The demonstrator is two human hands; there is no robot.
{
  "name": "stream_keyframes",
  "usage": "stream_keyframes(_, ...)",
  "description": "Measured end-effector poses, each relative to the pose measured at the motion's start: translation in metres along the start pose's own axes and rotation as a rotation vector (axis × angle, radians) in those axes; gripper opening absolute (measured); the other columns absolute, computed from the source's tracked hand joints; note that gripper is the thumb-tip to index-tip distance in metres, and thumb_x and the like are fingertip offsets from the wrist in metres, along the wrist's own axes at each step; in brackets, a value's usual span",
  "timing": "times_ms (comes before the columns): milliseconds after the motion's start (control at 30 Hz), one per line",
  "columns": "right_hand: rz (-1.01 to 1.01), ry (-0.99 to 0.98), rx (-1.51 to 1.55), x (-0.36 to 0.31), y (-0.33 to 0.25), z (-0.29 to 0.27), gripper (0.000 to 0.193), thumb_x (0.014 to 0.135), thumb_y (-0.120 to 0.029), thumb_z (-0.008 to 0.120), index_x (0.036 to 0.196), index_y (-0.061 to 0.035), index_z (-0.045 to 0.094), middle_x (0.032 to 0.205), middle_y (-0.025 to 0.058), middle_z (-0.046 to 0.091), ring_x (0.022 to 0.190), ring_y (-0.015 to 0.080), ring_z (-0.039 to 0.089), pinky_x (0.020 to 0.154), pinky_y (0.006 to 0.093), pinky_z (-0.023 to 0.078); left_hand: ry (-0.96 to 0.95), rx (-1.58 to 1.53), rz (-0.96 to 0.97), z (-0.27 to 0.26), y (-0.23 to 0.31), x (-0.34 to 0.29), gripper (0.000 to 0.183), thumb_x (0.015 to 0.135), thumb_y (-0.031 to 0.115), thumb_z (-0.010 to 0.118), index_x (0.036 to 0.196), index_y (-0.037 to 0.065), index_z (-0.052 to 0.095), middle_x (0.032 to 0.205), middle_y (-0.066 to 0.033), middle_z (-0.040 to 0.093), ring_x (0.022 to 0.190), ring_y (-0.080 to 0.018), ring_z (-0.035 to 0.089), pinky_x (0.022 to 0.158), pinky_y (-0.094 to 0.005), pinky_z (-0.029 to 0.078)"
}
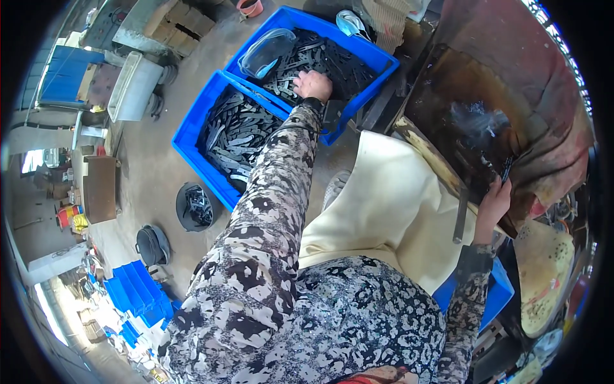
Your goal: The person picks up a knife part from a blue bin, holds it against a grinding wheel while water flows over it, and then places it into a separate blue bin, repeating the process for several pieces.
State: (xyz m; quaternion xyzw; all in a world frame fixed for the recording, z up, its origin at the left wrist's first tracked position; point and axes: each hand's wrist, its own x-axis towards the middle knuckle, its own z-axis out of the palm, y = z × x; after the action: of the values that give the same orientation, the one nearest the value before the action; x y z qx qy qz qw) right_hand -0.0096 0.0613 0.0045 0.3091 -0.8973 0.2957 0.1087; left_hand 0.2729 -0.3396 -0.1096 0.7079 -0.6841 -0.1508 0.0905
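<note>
My left hand (313,86) reaches down into the far blue bin (387,72), onto a heap of flat dark metal strips (326,59). Its fingers are curled at the strips, and what they pinch is hidden. Over on the right, my right hand (494,202) is closed round a thin dark metal piece (506,170) that points upward; its exact kind cannot be made out. Beside that hand is a wet, brown-stained hollow (473,121) lined with reddish cloth. A second blue bin (192,133), left of the first, holds more curved grey strips (240,131).
A clear plastic tub (267,52) sits on the strips in the far bin. A cream apron (384,205) covers my lap, beside a wooden edge (435,157) and an upright metal bar (460,214). On the floor at left stand a grey bucket (181,208) and stacked blue trays (137,291).
</note>
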Motion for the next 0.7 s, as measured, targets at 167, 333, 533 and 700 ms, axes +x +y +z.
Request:
stream_keyframes(167,-0.012,-0.003,-0.02,-0.003,-0.003,-0.013,0.03,0.096,-0.022,0.052,0.113,0.0036,0.057,0.074,0.0187,0.061,0.069,0.0334,0.061,0.062,0.0409,0.046,0.091,0.041,-0.02,-0.001,0.017,0.006,0.057,0.087,0.054,0.053,0.111,0.003,0.065,0.126,-0.0133,0.051,0.118,-0.0354,0.045,0.1,-0.0513,0.032)
stream_keyframes(333,-0.001,-0.015,-0.049,-0.006,-0.009,-0.015,0.029,0.096,-0.021,0.052,0.112,0.003,0.057,0.075,0.0185,0.061,0.07,0.0336,0.062,0.062,0.0417,0.046,0.008,-0.046,-0.058,-0.013,0.008,0.027,0.058,0.089,0.053,0.05,0.117,0.002,0.06,0.125,-0.0165,0.053,0.119,-0.0358,0.047,0.098,-0.051,0.037)
stream_keyframes(533,-0.023,-0.015,-0.08,-0.007,-0.012,-0.019,0.029,0.096,-0.021,0.052,0.111,0.0032,0.057,0.075,0.0182,0.062,0.069,0.0342,0.062,0.061,0.0426,0.046,-0.048,-0.034,-0.045,-0.024,0.006,0.029,0.056,0.085,0.047,0.061,0.119,0.003,0.056,0.124,-0.0158,0.054,0.118,-0.0362,0.048,0.097,-0.0495,0.039)
stream_keyframes(700,-0.031,-0.015,-0.083,-0.004,-0.011,-0.017,0.029,0.096,-0.021,0.052,0.111,0.0027,0.057,0.076,0.019,0.063,0.07,0.035,0.062,0.061,0.0431,0.047,-0.012,0.045,-0.03,-0.012,0.007,-0.005,0.084,0.067,0.056,0.076,0.126,0.002,0.051,0.133,-0.0133,0.044,0.126,-0.0338,0.039,0.1,-0.0495,0.036)
